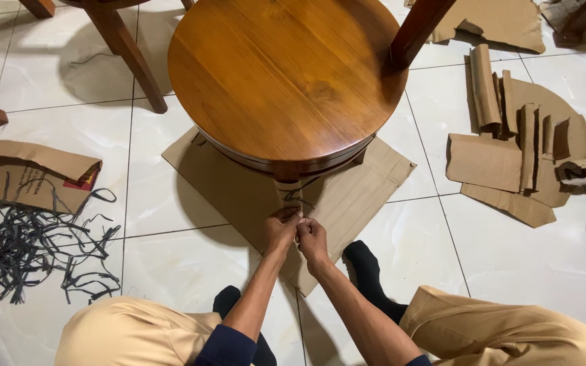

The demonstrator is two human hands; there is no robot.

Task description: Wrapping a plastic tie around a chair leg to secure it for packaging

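Observation:
A round wooden table (283,74) stands on a flat sheet of cardboard (354,196) on the tiled floor. Its near leg (288,191) is wrapped in cardboard bound with a black strap. My left hand (281,229) and my right hand (310,238) meet just below that wrapped leg, fingers pinched together on the strap or the wrapping's lower edge. What exactly the fingers grip is too small to tell. I sit on the floor with a knee on either side of my arms and black socks showing.
A heap of cut black straps (28,247) lies at the left beside folded cardboard (32,173). Torn and rolled cardboard pieces (517,146) cover the floor at the right. Other wooden furniture legs (127,51) stand behind the table.

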